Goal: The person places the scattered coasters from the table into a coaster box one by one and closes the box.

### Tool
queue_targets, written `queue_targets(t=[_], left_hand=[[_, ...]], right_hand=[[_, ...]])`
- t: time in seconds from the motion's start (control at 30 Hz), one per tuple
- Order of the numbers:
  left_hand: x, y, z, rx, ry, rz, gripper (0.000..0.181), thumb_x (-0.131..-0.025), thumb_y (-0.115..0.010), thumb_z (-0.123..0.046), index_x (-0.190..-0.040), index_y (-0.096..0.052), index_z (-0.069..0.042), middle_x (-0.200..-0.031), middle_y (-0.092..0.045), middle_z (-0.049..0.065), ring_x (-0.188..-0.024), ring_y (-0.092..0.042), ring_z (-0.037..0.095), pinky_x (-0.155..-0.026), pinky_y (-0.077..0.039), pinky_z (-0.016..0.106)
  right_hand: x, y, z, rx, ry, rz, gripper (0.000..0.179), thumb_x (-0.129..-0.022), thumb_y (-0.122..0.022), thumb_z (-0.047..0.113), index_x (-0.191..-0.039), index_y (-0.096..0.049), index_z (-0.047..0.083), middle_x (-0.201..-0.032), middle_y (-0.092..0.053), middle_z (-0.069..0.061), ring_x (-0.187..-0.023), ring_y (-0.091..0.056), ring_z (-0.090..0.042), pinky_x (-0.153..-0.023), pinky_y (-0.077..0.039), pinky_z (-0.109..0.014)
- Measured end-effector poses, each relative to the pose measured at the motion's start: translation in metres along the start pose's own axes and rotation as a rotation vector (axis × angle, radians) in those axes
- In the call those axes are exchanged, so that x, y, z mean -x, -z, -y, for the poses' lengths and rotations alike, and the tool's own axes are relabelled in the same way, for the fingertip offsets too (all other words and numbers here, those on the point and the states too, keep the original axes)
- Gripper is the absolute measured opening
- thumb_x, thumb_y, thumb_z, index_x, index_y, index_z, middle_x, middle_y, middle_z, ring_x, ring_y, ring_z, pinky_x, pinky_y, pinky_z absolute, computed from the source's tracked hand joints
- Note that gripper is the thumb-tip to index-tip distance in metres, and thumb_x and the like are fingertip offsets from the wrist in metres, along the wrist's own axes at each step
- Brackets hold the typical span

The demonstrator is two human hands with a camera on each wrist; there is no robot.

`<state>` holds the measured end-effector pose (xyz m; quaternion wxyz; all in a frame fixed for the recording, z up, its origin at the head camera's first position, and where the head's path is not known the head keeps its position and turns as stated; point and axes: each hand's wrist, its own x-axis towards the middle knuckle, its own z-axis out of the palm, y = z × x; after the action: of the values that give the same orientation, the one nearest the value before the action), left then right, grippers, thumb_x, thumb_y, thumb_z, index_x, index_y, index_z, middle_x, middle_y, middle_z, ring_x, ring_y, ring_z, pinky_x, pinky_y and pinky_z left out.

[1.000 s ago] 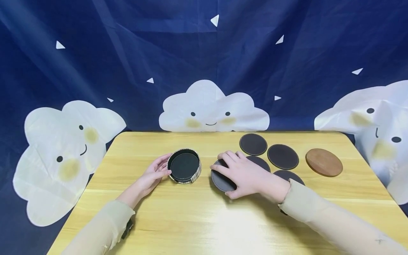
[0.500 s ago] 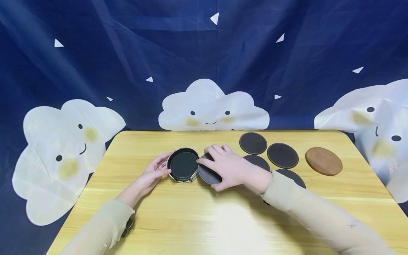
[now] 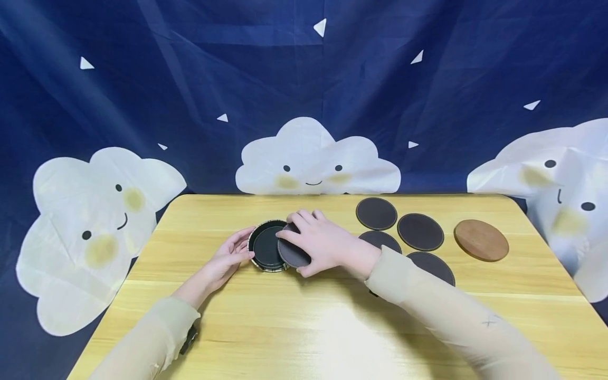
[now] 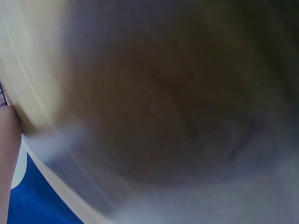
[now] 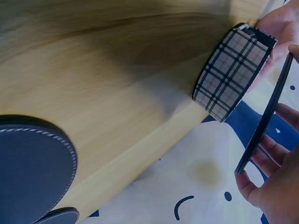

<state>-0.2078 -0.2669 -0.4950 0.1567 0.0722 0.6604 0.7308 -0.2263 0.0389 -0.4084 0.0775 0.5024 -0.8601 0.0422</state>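
Observation:
My left hand (image 3: 227, 262) grips the left side of a round coaster holder (image 3: 267, 248), thumb over its rim; in the right wrist view the holder (image 5: 233, 70) shows a plaid outer wall. Its inside is black. My right hand (image 3: 319, 241) holds a dark round coaster (image 3: 292, 251) by its edge, over the right part of the holder. Seen from the right wrist, this coaster (image 5: 265, 119) is edge-on, pinched between thumb and fingers, and apart from the holder. The left wrist view is mostly blurred, with only part of the hand (image 4: 8, 154) at its edge.
Several dark coasters lie on the wooden table (image 3: 247, 327) at the right, among them a far one (image 3: 376, 214), a middle one (image 3: 420, 232) and a near one (image 3: 432, 268). A brown wooden disc (image 3: 481, 240) lies farther right. A blue cloud-print curtain (image 3: 304, 68) hangs behind.
My right hand has carried the coaster leftward from beside the other coasters to above the holder's right edge. My left hand and the holder have stayed in place.

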Motion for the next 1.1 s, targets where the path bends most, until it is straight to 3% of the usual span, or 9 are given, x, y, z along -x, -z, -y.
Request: queue_targets(t=[0.4,0.67,1.1], left_hand=[[-0.001,0.0,-0.001,0.005,-0.006,0.007,0.078,-0.096,-0.055,0.013,-0.165,-0.02,0.008,-0.143,-0.051,-0.016,-0.127,-0.055,-0.005,-0.112,-0.045,0.01],[0.0,0.0,-0.001,-0.008,0.013,-0.001,0.079,-0.095,-0.057,0.011,-0.165,-0.021,0.006,-0.148,-0.048,-0.011,-0.128,-0.054,-0.005,-0.112,-0.043,0.009],[0.001,0.0,-0.002,-0.007,0.027,-0.012,0.078,-0.095,-0.057,0.011,-0.165,-0.021,0.006,-0.139,-0.055,-0.021,-0.127,-0.055,-0.006,-0.11,-0.044,0.008]], right_hand=[[-0.032,-0.006,0.005,-0.003,-0.03,0.066,0.086,-0.075,-0.079,0.06,-0.15,-0.053,0.026,-0.142,-0.05,-0.009,-0.128,-0.046,-0.025,-0.097,-0.044,-0.041],[-0.047,-0.016,0.008,0.003,-0.065,0.115,0.088,-0.077,-0.079,0.065,-0.152,-0.051,0.029,-0.145,-0.048,-0.007,-0.131,-0.043,-0.024,-0.102,-0.043,-0.042],[-0.064,-0.025,0.018,-0.04,-0.146,0.101,0.083,-0.077,-0.082,0.062,-0.148,-0.054,0.029,-0.138,-0.051,-0.006,-0.124,-0.047,-0.023,-0.096,-0.044,-0.04]])
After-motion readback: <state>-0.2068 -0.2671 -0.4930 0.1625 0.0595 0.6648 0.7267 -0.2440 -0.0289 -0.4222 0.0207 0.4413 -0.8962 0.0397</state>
